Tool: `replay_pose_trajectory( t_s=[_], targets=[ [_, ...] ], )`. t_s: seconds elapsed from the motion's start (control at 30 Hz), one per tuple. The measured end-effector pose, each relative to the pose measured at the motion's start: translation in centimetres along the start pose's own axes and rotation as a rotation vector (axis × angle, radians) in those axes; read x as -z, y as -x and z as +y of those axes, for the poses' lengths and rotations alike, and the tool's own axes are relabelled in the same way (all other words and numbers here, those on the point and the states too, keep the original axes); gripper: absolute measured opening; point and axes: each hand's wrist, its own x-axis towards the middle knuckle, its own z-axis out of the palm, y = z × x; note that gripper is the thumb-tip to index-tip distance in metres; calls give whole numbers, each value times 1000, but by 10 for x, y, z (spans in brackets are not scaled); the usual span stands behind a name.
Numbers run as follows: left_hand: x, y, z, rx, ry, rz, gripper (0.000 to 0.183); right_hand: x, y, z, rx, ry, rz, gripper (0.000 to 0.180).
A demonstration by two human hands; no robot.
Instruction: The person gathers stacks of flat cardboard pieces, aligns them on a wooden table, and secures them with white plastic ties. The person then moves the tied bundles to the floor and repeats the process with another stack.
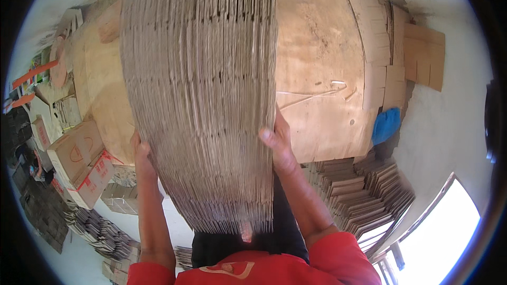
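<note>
A thick stack of flat corrugated cardboard sheets (202, 99) fills the middle of the view, its many cut edges turned up toward me. It reaches from the far side of the plywood table (317, 126) back to my waist. My left hand (141, 148) clasps the left side of the stack, thumb up along it. On the opposite side my right hand (279, 138) presses in, its thumb lying over the near edge. The fingers of both hands are mostly hidden by the cardboard. A small strip of clear tape or plastic (246, 232) shows at the stack's near end.
Cardboard pieces (374, 39) lie along the table's right end, near a blue cloth or bag (386, 126). Thin strips (313, 97) lie on the plywood. Cardboard boxes (79, 146) stand at left. More stacked cardboard (364, 194) is at lower right, beside a bright opening (443, 229).
</note>
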Motion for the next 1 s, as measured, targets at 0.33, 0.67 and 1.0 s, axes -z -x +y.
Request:
replay_pose_trajectory(
  t_s=[0.33,0.67,1.0],
  targets=[
    [-27,-27,-47,-15,13,11,74,44,-19,58,-58,-135,96,68],
    [-23,-27,-36,22,-113,-39,76,20,-10,55,-3,-58,211,49],
    [-11,-45,-51,13,-123,-53,90,39,-16,37,64,677,145,74]
  ],
)
